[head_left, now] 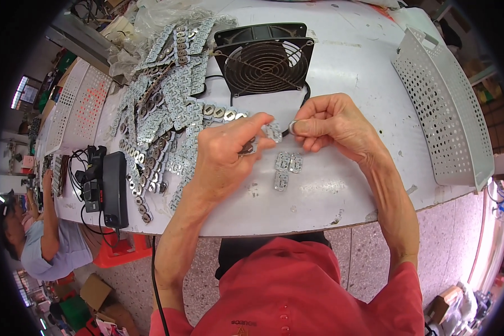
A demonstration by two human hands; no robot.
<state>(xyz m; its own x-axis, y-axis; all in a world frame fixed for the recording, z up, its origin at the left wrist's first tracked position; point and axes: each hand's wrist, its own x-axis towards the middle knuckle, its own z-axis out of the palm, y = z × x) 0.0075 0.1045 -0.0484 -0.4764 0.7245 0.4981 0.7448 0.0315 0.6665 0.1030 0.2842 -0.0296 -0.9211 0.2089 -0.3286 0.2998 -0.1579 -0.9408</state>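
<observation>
My left grip (224,150) is clamped on a metal plate (273,133); right grip (339,130) pinches a small metal bit (292,128) just beside it. Can't tell if they touch. Three loose plates (283,162) on the worktop (353,73) nearer me, strip pile (173,106) left, fan (266,66) beyond.

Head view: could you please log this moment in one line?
left hand: holds small metal plate | right hand: pinches small silvery part | loose plates: on table | black fan: beyond hands
</observation>
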